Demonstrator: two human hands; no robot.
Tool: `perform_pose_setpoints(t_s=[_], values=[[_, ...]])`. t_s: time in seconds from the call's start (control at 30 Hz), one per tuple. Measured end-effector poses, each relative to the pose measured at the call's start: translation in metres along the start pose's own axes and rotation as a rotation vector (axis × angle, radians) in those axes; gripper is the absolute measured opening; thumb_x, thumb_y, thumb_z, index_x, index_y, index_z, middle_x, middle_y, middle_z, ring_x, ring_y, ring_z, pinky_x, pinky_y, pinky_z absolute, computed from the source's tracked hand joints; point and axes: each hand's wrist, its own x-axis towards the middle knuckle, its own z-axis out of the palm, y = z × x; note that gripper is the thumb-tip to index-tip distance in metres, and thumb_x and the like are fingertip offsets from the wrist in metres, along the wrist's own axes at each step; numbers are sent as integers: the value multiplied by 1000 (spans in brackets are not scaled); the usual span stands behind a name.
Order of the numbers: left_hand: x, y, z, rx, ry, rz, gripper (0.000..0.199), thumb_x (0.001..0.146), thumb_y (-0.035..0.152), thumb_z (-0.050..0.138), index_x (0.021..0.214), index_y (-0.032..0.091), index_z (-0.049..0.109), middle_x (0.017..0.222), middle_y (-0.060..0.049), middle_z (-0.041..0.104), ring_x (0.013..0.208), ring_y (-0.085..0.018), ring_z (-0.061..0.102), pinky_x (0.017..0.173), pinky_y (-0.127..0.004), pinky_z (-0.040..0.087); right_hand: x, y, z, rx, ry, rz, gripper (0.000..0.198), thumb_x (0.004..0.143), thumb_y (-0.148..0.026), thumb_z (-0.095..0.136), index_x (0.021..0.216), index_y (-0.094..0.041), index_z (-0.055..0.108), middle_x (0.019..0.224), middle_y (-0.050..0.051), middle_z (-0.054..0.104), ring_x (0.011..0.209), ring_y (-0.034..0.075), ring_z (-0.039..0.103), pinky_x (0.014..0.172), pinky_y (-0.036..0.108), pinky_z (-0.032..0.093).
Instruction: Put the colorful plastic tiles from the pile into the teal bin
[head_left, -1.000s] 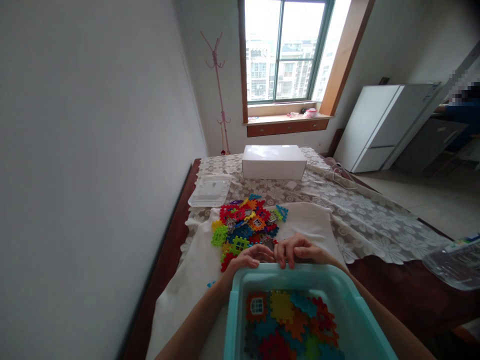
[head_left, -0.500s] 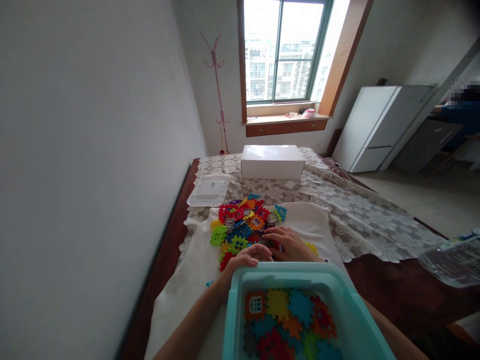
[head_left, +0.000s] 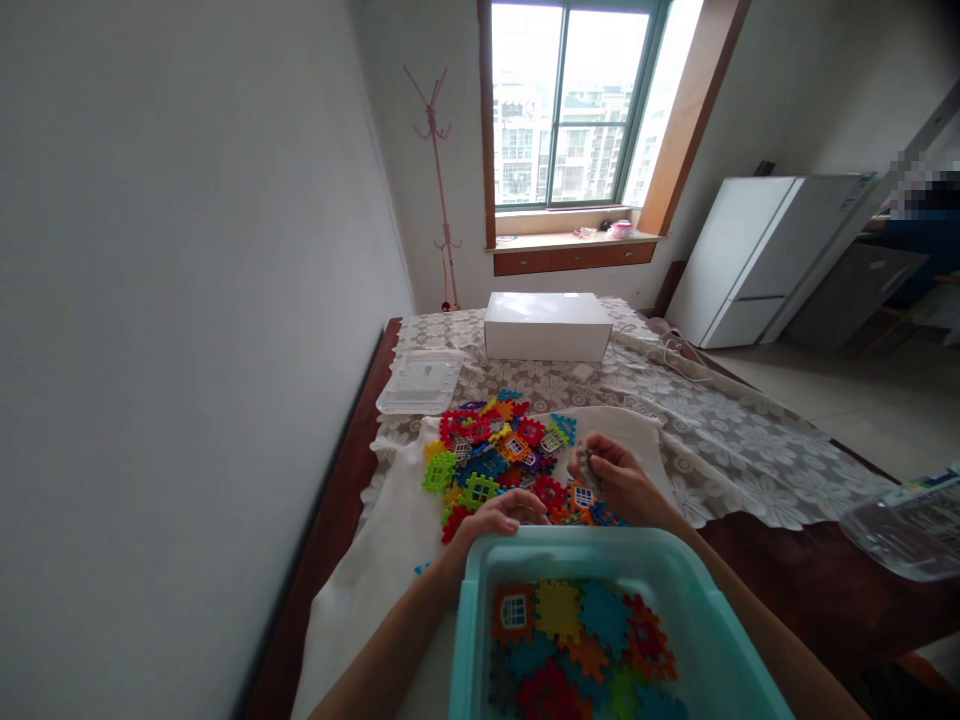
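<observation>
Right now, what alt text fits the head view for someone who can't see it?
A right hand pinches a gray piece beside a heap of colorful notched pieces on a white cloth. The left hand is at the far rim of a turquoise tub containing more pieces; a white box sits beyond.

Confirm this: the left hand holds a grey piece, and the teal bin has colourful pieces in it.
Wrong hand: the head view shows the right hand holding the grey piece. The rest stands: the teal bin has colourful pieces in it.
</observation>
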Motion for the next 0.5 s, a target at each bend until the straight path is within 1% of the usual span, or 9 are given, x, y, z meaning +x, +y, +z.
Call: perform_pose_setpoints(t_s=[0.07,0.1,0.17,0.23,0.27,0.3,0.37,0.43,0.5], values=[[-1,1,1,-1,-1,1,50,65,31,69,111,14,78,110,-12,74,106,-26,63,96,-33,43,-5,-7,2,125,-202,16,40,82,-54,90,102,-27,68,74,-3,63,66,15,54,61,25,42],[-1,1,2,4,-1,-3,50,65,31,69,111,14,78,110,-11,74,106,-25,63,95,-33,43,-7,-10,3,151,-304,20,36,84,-51,90,99,-27,69,76,-2,65,70,15,57,64,26,44],[-2,1,2,10,4,-14,51,64,30,69,112,14,79,109,-11,74,103,-24,63,92,-31,43,-9,-14,7,148,-479,18,31,85,-48,89,89,-24,70,84,1,69,83,18,63,78,30,50],[-1,0,2,-3,10,-21,51,63,30,69,111,14,79,106,-10,74,101,-23,62,91,-31,43,-9,-15,10,89,-606,26,36,85,-54,87,83,-22,71,96,6,72,99,23,67,92,37,52],[-1,0,2,-8,13,-21,51,62,30,69,110,14,79,105,-10,74,101,-23,62,91,-30,42,-8,-14,12,62,-629,18,41,85,-60,84,81,-22,71,100,7,72,102,25,67,96,40,53],[0,0,2,-13,15,-20,51,62,30,70,109,14,79,105,-10,74,101,-23,62,92,-30,42,-7,-12,13,38,-608,3,45,88,-66,79,81,-22,71,101,8,72,101,26,67,96,42,53],[0,-1,0,-12,16,-20,50,63,30,70,109,14,79,105,-10,74,102,-23,62,92,-30,42,-4,-6,13,-100,-452,-54,51,98,-71,62,84,-23,69,95,8,71,92,25,67,89,40,56],[0,-2,-1,2,14,-17,50,64,31,70,110,15,79,106,-10,74,103,-24,62,93,-31,43,-1,4,13,-427,-292,-104,49,107,-64,48,90,-23,69,87,6,70,82,22,67,79,36,56],[-1,-2,-3,15,10,-13,49,65,32,69,110,15,79,107,-10,74,105,-25,62,96,-32,43,2,15,13,-774,-211,-126,36,107,-52,52,102,-22,72,93,7,74,85,23,68,78,36,57]])
